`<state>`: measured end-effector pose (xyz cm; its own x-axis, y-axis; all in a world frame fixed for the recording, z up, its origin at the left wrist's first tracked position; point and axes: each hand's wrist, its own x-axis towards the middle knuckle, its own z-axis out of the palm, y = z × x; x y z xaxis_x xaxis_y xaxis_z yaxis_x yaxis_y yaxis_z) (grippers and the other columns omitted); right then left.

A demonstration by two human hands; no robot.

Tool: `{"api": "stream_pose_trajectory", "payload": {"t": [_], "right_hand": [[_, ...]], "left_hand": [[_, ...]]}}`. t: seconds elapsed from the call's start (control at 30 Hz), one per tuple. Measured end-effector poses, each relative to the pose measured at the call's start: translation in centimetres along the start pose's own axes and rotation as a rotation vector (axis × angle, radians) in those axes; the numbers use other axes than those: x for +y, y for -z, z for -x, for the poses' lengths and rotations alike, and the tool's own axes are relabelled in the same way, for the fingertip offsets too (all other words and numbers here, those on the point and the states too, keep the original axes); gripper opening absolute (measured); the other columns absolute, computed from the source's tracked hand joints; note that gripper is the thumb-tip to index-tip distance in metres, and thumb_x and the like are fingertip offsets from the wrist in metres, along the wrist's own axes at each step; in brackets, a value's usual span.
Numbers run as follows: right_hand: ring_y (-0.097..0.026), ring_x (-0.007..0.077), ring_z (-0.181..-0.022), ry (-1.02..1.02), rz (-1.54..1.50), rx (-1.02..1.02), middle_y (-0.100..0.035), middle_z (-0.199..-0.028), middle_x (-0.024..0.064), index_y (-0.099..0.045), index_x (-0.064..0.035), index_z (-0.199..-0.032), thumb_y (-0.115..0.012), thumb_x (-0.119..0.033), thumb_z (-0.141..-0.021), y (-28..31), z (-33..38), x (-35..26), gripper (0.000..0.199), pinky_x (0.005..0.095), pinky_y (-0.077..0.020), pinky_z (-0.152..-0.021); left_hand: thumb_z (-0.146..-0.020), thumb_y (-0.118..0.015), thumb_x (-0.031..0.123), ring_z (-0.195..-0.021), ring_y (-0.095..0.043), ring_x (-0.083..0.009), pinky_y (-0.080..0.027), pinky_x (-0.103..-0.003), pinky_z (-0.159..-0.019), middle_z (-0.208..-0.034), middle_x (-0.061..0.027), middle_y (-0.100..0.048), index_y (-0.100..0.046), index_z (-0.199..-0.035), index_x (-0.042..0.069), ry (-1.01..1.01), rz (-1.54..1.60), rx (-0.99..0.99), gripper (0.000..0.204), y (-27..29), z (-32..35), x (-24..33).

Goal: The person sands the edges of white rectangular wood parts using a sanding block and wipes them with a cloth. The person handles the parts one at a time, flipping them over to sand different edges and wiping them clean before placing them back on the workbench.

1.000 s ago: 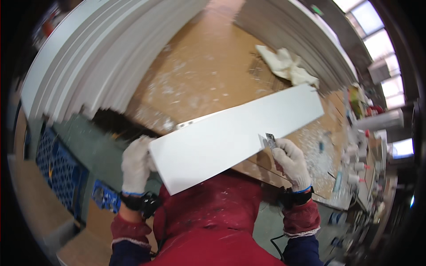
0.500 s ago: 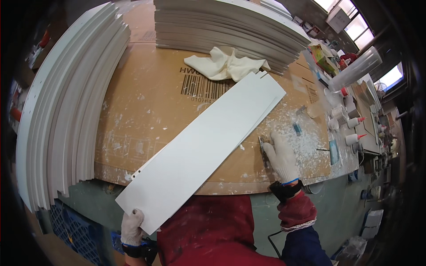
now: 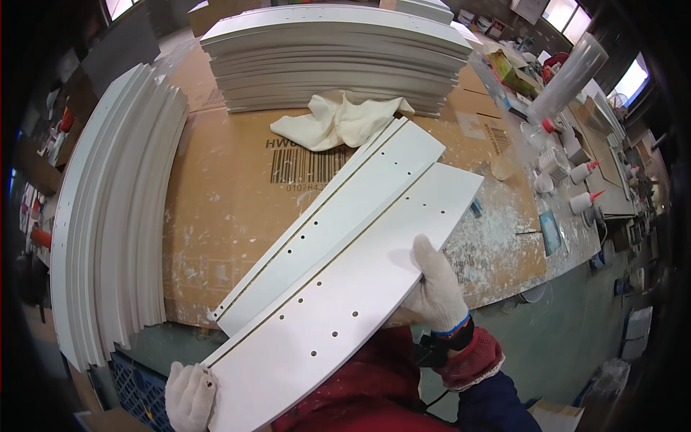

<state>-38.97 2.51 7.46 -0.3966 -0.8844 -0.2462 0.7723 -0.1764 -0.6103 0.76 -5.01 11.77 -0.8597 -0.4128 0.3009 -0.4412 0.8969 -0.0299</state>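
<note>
One white board (image 3: 360, 277) is spanning your left grip (image 3: 190, 397) and right grip (image 3: 436, 288), both clasping it, over the front edge of the table (image 3: 576, 250). White flecks (image 3: 497, 248) are dotting the cardboard cover (image 3: 237, 194), where black lettering (image 3: 279, 144) is running above a barcode (image 3: 308, 167); windows (image 3: 633, 79) are glowing beyond.

A counter (image 3: 578, 250) layered with brown cardboard (image 3: 209, 237) fills the middle of the room, a greenish-grey floor (image 3: 525, 353) showing below its near edge and around its near right corner. Past the right edge stands a second table (image 3: 614, 194) with a brownish top. Beyond the far right corner, a dark wall (image 3: 529, 34) holds bright, washed-out windows (image 3: 576, 21); another small window (image 3: 117, 7) glows beyond the far left corner.
</note>
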Motion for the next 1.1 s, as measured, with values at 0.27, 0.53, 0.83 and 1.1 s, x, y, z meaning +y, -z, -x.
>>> {"api": "stream_pose_trajectory", "payload": {"t": [0.27,0.53,0.83,1.1], "right_hand": [[-0.056,0.0288,-0.119,0.025,-0.042,0.057,-0.054,-0.129,0.017,-0.041,0.0052,-0.133,-0.055,-0.009,-0.093,3.3,-0.1,4.0,0.044,0.0419,-0.0469,-0.102],[-0.056,0.0303,-0.118,0.026,-0.043,-0.043,-0.056,-0.128,0.0162,-0.042,0.0,-0.135,-0.057,-0.011,-0.093,4.0,-1.1,3.8,0.046,0.0455,-0.0483,-0.1],[-0.059,0.031,-0.113,-0.034,-0.036,-0.114,-0.057,-0.127,0.0161,-0.046,0.0013,-0.131,-0.061,-0.02,-0.094,-3.8,-4.0,3.3,0.046,0.0443,-0.0518,-0.095],[-0.063,0.0211,-0.107,0.1,0.299,-0.407,-0.062,-0.118,0.0111,-0.05,0.0014,-0.126,-0.061,-0.024,-0.095,-19.7,-10.1,4.9,0.042,0.0359,-0.0545,-0.09]], "left_hand": [[-0.093,-0.056,0.014,-0.128,-0.047,-0.0313,-0.04,-0.043,-0.107,-0.14,-0.022,-0.044,-0.034,-0.143,-0.002,0.857,0.258,-0.123,0.057,-6.7,4.9,5.5],[-0.098,-0.056,0.037,-0.088,-0.054,-0.0155,-0.049,-0.03,-0.08,-0.105,-0.0067,-0.059,-0.049,-0.132,0.004,1.181,1.553,0.064,0.048,-12.2,13.9,5.2],[-0.068,-0.079,0.004,-0.057,-0.068,-0.0371,-0.052,-0.029,-0.042,-0.081,-0.0248,-0.067,-0.043,-0.12,-0.019,1.299,1.944,0.538,0.067,-3.3,3.6,6.4],[-0.073,-0.066,-0.006,-0.11,-0.06,-0.0345,-0.053,-0.058,-0.09,-0.123,-0.0206,-0.054,-0.039,-0.136,-0.006,0.789,2.003,0.874,0.068,2.4,3.8,4.3]]}}
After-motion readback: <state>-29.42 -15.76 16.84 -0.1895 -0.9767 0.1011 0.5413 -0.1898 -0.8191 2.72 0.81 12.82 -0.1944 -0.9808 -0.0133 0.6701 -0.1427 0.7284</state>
